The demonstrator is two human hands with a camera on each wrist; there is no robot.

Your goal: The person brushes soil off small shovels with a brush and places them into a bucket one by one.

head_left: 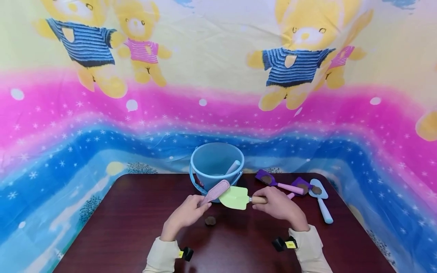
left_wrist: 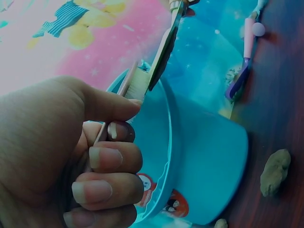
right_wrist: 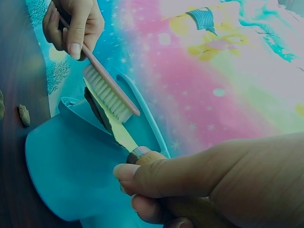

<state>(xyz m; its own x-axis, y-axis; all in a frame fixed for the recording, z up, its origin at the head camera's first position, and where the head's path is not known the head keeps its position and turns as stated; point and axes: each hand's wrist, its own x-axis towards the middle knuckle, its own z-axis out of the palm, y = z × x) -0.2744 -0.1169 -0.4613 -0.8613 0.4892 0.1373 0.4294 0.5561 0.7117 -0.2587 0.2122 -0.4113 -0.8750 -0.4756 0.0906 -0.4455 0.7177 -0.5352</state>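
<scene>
Holding a pink brush [head_left: 217,189] against a light-green trowel [head_left: 235,198]

Nearest, wears cream sleeves [head_left: 163,254] with a small black device [head_left: 187,254] at each wrist. Grips the brush by its handle in the left hand [head_left: 186,213], with fingers curled snugly around it and thumb pressed along it. Clasps the trowel's wooden handle in the right hand [head_left: 281,204], with thumb and fingers closed about it. Rests the pale bristles [right_wrist: 105,95] on the trowel's green face, near the bucket's front rim. Below, on the dark red table [head_left: 136,212], shows a brown clump [head_left: 210,221] just in front of the blue bucket [head_left: 208,160]. Inside the bucket, shows a light-blue handle [head_left: 233,167] leaning on the wall. To the right, includes two purple shovels [head_left: 266,177], with one pink handle across the other's blade, and a light-blue shovel [head_left: 324,208], all bearing brown lumps. Farthest back, hangs as a teddy-bear cloth [head_left: 205,76].
</scene>
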